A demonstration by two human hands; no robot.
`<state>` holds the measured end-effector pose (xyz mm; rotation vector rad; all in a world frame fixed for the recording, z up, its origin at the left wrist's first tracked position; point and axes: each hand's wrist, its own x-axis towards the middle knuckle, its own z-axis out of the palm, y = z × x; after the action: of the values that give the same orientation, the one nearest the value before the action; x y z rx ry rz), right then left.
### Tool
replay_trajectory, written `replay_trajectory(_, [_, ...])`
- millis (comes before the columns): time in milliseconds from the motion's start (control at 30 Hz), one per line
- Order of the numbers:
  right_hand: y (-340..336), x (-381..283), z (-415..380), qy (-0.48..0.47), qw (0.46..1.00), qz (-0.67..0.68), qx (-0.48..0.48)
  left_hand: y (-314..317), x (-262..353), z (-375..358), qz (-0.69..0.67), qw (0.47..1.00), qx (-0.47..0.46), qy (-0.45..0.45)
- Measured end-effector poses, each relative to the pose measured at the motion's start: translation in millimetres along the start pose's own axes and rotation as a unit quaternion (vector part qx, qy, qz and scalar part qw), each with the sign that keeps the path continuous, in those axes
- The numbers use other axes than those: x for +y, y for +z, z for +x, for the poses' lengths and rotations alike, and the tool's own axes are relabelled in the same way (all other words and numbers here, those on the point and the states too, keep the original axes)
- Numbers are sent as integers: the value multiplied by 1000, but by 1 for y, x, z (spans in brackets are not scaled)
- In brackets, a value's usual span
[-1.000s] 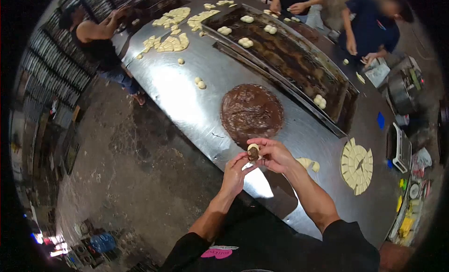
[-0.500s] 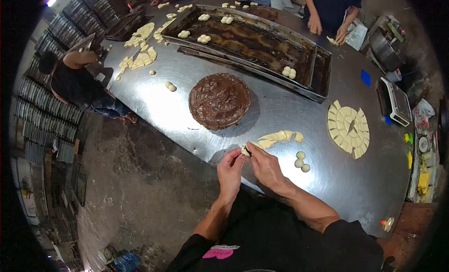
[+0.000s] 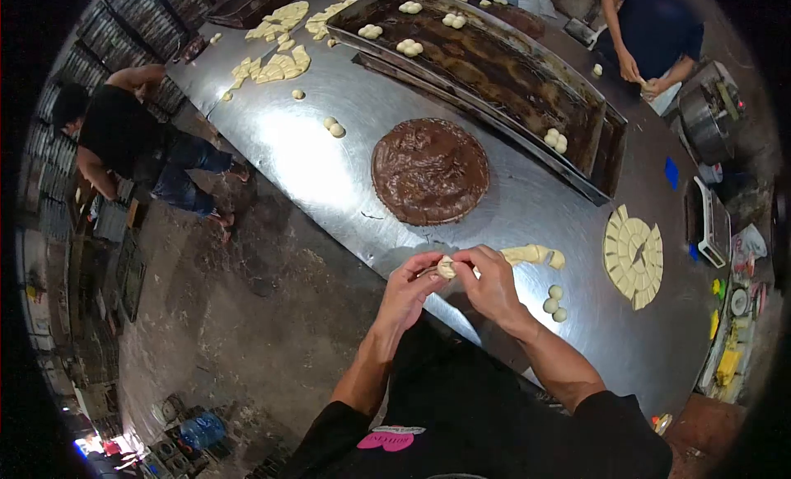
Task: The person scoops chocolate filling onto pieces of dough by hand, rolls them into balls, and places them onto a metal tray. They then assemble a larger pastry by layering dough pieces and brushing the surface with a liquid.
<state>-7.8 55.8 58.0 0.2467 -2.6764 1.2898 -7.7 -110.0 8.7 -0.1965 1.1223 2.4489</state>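
Note:
Near the table's front edge, my left hand (image 3: 408, 291) and my right hand (image 3: 492, 286) both grip one small piece of pale dough (image 3: 446, 268) between their fingertips. Its top looks gathered. Just beyond them is a round mound of dark brown filling (image 3: 430, 172). A strip of flat dough (image 3: 527, 254) lies right behind my right hand. Three dough balls (image 3: 554, 302) sit together to the right of that hand. Farther right is a flat dough round (image 3: 634, 257) cut into many pieces.
A large dark tray (image 3: 486, 63) with clusters of dough balls crosses the back of the metal table (image 3: 288, 162). Cut dough (image 3: 283, 65) lies back left. A scale (image 3: 713, 223) stands at right. One person is at left, another across the table.
The view has shifted, so the table's things appear farther right. My fingers have closed around the dough piece, which looks rounder. The person at left has turned and stretched an arm down.

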Motion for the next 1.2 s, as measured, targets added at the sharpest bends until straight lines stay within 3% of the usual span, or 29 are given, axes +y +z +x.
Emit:
replay_trajectory(167, [17,-13,17,-104,991,-71,35,-13,7,11,-45,999,29,4])
replay_trajectory(267, [16,-12,28,-90,994,-54,-27,-19,15,23,-22,1000,9,16])
replay_trajectory(433, [-6,-17,38,-78,992,-97,36,-20,22,49,32,991,-105,-81])
replay_trajectory(533, [-7,9,17,-59,991,-112,31,5,20,53,27,989,-88,-115])
replay_trajectory(733, [-55,5,-39,-84,970,-168,152,67,-30,23,-39,989,-75,-121])
replay_trajectory(800, [-73,18,-61,-66,976,-152,141,89,-45,9,-6,985,-59,-163])
replay_trajectory(833, [-81,21,-70,-46,981,-117,146,91,-60,7,58,991,-70,-103])
replay_trajectory(1000, [-116,26,-113,18,982,-132,132,111,-93,-7,59,978,-160,-119])
replay_trajectory(1100, [-119,50,-141,1,981,-123,149,117,-112,-8,118,954,-209,-179])
replay_trajectory(1200, [-118,82,-177,22,974,-151,166,120,-144,-13,141,944,-195,-226])
